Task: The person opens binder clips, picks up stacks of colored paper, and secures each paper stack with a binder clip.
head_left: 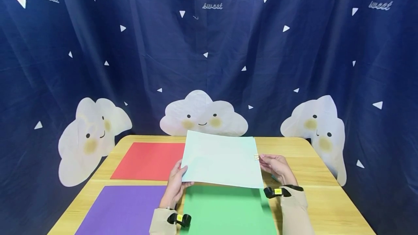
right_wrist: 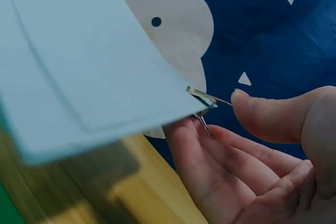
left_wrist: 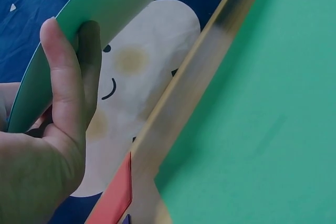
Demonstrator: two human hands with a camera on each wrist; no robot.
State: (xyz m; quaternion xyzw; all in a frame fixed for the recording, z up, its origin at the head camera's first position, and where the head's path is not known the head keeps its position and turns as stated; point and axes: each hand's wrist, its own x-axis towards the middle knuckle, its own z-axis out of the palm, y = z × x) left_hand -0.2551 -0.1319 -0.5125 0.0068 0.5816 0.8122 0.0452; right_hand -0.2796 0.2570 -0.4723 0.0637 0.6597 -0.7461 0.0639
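Sheets of pale paper [head_left: 222, 160], held together, are raised and tilted above the table. My left hand [head_left: 176, 180] grips their left edge near the lower corner, thumb on one face and fingers behind. A green underside [left_wrist: 123, 3] of the paper shows in the left wrist view. On the right edge sits a gold binder clip [head_left: 256, 157] with its wire handles spread apart. My right hand [head_left: 275, 166] pinches the clip. In the right wrist view, the thumb [right_wrist: 262, 114] is at the upper handle and the fingers lie by the lower one.
Below the raised paper lies a green sheet [head_left: 228, 209] on the wooden table [head_left: 323, 191]. To the left are a red sheet [head_left: 148, 160] at the back and a purple sheet [head_left: 121, 209] in front. A blue curtain [head_left: 209, 46] with clouds hangs behind.
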